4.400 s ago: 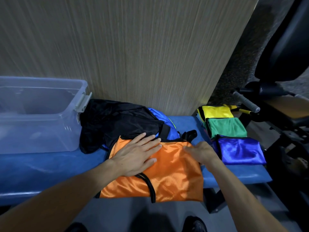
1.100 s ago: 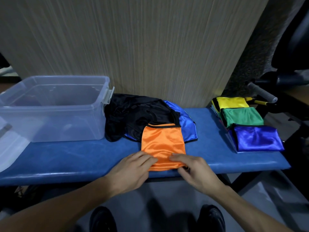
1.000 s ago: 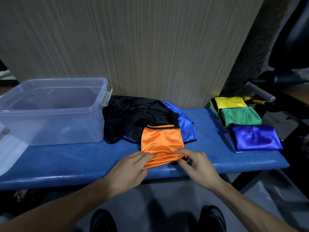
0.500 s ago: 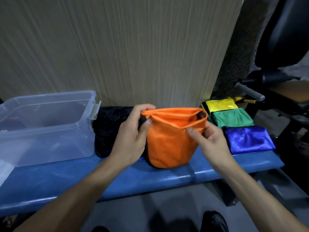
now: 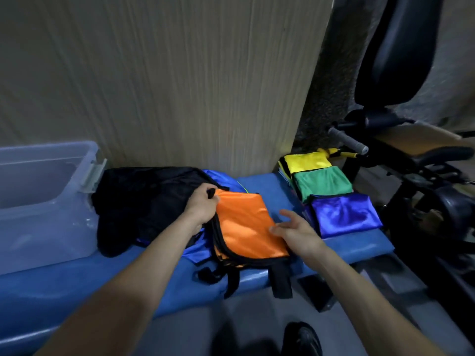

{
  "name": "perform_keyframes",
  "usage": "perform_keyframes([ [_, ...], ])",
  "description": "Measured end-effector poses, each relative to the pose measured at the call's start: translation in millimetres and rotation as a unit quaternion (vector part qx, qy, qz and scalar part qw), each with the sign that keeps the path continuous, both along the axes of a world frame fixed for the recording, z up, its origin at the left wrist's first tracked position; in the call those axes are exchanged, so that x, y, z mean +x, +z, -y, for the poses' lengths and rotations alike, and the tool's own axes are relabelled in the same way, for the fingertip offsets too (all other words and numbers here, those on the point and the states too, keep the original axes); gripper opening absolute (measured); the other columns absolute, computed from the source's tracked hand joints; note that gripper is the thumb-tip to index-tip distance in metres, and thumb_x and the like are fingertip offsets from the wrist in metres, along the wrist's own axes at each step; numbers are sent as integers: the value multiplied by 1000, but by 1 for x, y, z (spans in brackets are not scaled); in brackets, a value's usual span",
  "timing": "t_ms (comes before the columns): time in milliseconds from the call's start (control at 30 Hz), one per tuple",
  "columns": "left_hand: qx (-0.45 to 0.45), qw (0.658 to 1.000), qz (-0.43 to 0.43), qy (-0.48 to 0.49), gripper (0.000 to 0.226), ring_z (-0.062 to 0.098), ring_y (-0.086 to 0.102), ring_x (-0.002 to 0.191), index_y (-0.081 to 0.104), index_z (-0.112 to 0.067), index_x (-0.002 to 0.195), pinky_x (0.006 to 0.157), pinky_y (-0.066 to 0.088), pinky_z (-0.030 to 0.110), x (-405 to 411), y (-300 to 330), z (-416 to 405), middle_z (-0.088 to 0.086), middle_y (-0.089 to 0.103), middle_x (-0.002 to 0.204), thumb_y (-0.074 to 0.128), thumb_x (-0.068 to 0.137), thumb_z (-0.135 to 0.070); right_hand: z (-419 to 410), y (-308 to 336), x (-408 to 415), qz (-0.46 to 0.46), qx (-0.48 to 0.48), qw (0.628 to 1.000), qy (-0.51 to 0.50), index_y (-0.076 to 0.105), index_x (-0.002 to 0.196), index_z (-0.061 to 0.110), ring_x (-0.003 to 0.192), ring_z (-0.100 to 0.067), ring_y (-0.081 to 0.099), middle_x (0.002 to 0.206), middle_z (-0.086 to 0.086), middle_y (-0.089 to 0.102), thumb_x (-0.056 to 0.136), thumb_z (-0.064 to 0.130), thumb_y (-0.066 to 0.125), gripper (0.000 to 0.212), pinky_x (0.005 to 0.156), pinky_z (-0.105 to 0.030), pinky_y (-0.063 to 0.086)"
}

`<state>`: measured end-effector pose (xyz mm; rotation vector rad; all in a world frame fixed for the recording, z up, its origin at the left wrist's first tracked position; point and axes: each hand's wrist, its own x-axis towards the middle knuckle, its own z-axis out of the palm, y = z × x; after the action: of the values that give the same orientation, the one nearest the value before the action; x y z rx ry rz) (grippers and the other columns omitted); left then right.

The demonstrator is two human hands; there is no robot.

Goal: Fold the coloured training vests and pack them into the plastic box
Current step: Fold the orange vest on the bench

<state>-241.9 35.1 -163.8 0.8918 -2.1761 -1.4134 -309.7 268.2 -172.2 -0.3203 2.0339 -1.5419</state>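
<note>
Centre frame, the orange vest (image 5: 246, 224) lies on the blue padded bench (image 5: 77, 278), folded down to a flat packet, its black-trimmed edges stacked along the left and its black straps dangling over the bench's front edge. The left hand (image 5: 203, 205) grips the vest's upper left corner, fingers curled round the black trim. The right hand (image 5: 295, 228) hovers at the right edge with fingers spread and relaxed, holding nothing — whether it touches the cloth I can't tell.

Just left of the orange one sits a heap of black and blue vests (image 5: 144, 209), not yet folded by the look of it. Right of centre, three finished packets overlap in a row: the yellow vest (image 5: 307, 160), the green vest (image 5: 323, 182) and the blue vest (image 5: 344, 214). The clear plastic box (image 5: 43, 201) stands at the left edge, and I see nothing inside.

So this looks like the last of the fold on the orange vest. Next, I'd say — tuck those loose straps in, then set it beside the blue one or carry it left to the box.
</note>
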Motion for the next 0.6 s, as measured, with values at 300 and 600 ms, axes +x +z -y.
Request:
perform_keyframes([
  [300,-101,994,42,24,34,23,58,111,53,-21,135,90,41,26,-16,8,6,9,60,132,56,101,-18,-37,21,9,-365,180,895,182,57,134,30,110,-10,60,124,9,50,86,60,67,57,98,-31,49],
  [600,-361,864,-5,-350,28,18,58,109,66,-19,119,98,44,36,16,44,-46,0,64,115,54,99,-35,-47,29,60,-471,331,769,277,41,108,35,104,-14,45,111,14,35,62,68,78,67,82,-36,45],
])
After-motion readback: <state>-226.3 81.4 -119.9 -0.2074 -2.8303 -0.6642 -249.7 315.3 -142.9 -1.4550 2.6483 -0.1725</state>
